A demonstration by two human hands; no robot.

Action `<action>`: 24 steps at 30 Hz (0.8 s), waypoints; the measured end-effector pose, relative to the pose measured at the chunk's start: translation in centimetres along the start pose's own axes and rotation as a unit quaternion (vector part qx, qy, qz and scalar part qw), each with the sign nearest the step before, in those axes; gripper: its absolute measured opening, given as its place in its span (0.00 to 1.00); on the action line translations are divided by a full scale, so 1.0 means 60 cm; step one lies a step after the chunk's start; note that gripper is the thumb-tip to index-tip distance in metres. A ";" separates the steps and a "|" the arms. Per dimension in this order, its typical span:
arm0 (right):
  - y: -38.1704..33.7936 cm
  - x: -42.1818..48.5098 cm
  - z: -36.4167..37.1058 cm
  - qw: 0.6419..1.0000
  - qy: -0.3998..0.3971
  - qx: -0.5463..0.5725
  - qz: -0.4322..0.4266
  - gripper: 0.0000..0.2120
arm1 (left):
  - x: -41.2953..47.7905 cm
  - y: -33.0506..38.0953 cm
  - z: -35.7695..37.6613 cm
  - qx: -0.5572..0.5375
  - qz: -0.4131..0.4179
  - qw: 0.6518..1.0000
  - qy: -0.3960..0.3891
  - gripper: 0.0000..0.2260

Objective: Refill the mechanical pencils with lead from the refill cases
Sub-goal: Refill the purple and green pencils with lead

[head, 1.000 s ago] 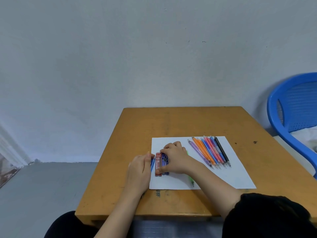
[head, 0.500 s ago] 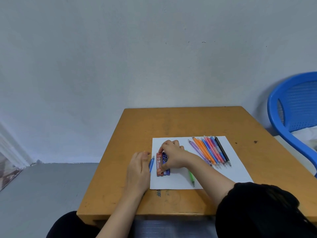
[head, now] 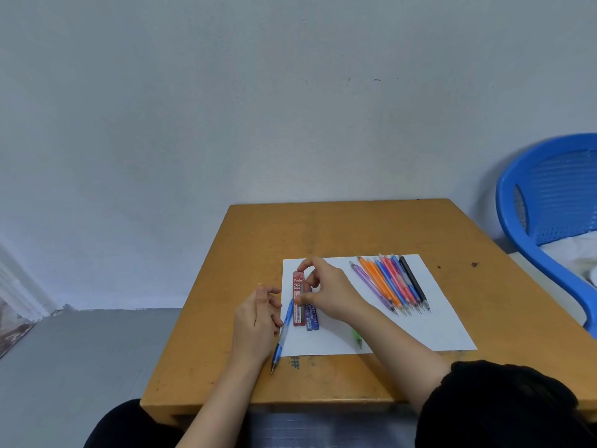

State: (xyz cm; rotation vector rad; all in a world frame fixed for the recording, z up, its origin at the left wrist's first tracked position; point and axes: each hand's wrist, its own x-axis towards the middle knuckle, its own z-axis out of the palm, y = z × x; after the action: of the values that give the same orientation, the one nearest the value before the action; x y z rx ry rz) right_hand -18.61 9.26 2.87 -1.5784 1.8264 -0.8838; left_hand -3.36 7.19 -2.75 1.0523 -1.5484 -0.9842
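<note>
Place: a plain room set up as a study corner; home or classroom cannot be told.
Table: a small worn wooden table (head: 323,227) with pen scribbles near its front edge.
Wall: bare pale grey wall (head: 290,92) behind the table.
Floor: plain grey floor (head: 80,367).
Seat: a blue plastic chair (head: 549,195) to the right.
Desk work: a white paper sheet (head: 436,318) carrying a row of mechanical pencils (head: 391,282).
</note>
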 end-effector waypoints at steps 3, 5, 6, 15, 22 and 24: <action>0.001 -0.005 -0.001 0.997 0.029 0.073 -0.001 0.13 | 0.000 0.000 -0.001 -0.002 0.010 1.000 0.000 0.23; 0.001 -0.006 -0.002 0.993 0.043 0.106 0.003 0.12 | 0.000 -0.001 -0.002 -0.001 0.015 1.000 -0.001 0.24; 0.000 -0.006 -0.004 0.992 0.049 0.120 0.003 0.11 | 0.000 -0.002 -0.002 -0.001 0.015 1.000 -0.002 0.25; -0.011 -0.023 -0.011 0.978 0.111 0.173 -0.020 0.10 | -0.001 -0.001 -0.003 0.020 0.035 0.999 -0.006 0.25; -0.019 -0.044 -0.013 0.965 0.139 0.223 -0.021 0.09 | -0.007 0.005 -0.005 0.057 0.104 0.993 -0.006 0.22; -0.020 -0.051 -0.013 0.956 0.156 0.248 -0.026 0.09 | -0.010 0.005 -0.005 0.067 0.118 0.991 -0.014 0.22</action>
State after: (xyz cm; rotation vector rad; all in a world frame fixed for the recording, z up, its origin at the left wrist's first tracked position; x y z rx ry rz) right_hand -18.02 12.24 4.31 -1.2187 1.5882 -1.5488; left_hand -3.02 7.79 -2.57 0.9234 -1.7366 -0.7425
